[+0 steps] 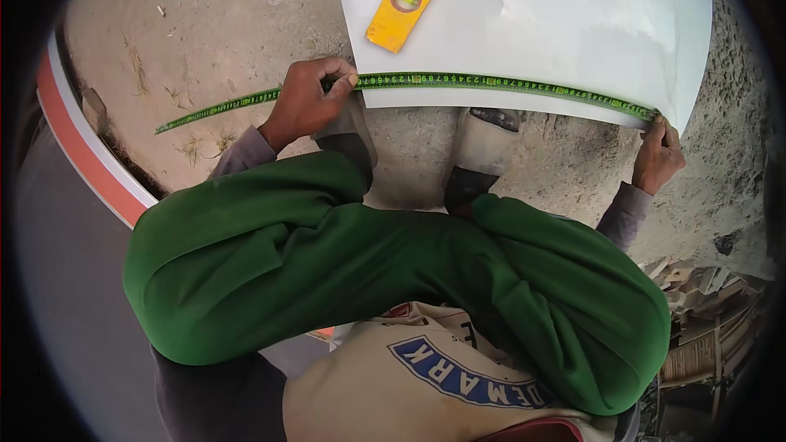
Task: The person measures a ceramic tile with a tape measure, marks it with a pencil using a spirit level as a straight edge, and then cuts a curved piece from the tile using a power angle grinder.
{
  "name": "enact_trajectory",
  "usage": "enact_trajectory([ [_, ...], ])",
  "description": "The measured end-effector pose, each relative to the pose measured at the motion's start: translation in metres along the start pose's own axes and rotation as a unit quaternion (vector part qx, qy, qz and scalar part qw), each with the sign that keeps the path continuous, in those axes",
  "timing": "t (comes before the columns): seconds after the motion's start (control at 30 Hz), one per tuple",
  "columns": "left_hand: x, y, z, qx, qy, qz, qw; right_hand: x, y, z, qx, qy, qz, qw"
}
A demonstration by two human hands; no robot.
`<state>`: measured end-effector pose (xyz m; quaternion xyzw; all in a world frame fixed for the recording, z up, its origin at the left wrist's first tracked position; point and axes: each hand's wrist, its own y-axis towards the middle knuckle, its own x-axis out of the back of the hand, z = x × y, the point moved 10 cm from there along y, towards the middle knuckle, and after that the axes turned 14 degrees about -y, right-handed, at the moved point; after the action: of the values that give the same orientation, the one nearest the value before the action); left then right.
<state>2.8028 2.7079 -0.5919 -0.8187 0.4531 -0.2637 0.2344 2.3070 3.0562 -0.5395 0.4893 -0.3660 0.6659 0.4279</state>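
A green measuring tape (458, 81) is stretched across the near edge of a large white sheet (524, 24). My left hand (309, 98) pinches the tape at the sheet's left edge, and the tape's free length runs on past it over the ground to the left. At the sheet's near right corner, the fingers of my right hand (657, 154) are closed on the other end of the tape. A yellow spirit level (405, 4) lies on the sheet, its round vial facing up, its far end cut off by the top of the view.
I squat with my shoes (483, 143) just under the sheet's near edge, on rough concrete ground (205, 33). A red and white curved edging (86, 160) borders the left side. Scrap wood pieces (704, 327) lie piled at the lower right.
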Motion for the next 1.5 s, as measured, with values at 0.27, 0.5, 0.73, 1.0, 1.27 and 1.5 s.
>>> enact_trajectory([
  [0.27, -0.001, -0.005, -0.004, -0.081, 0.034, -0.019, 0.996, -0.005, 0.005, -0.009, 0.008, 0.008, 0.005, 1.000],
  [0.5, -0.003, -0.004, -0.005, -0.080, 0.027, -0.012, 0.996, -0.004, 0.005, -0.005, -0.022, 0.046, -0.010, 0.999],
  [0.73, -0.002, -0.006, -0.008, -0.088, 0.038, -0.021, 0.995, -0.009, 0.013, -0.014, -0.017, 0.046, 0.015, 0.999],
  [1.0, -0.002, -0.007, -0.011, -0.069, 0.047, -0.021, 0.996, -0.008, 0.014, -0.012, -0.011, 0.037, -0.016, 0.999],
  [1.27, -0.001, 0.001, -0.011, -0.043, 0.013, -0.024, 0.999, -0.003, 0.018, -0.013, 0.006, 0.051, -0.012, 0.999],
  [1.5, -0.002, 0.001, -0.001, -0.052, -0.017, -0.018, 0.998, 0.010, 0.007, 0.015, 0.039, 0.010, -0.063, 0.997],
])
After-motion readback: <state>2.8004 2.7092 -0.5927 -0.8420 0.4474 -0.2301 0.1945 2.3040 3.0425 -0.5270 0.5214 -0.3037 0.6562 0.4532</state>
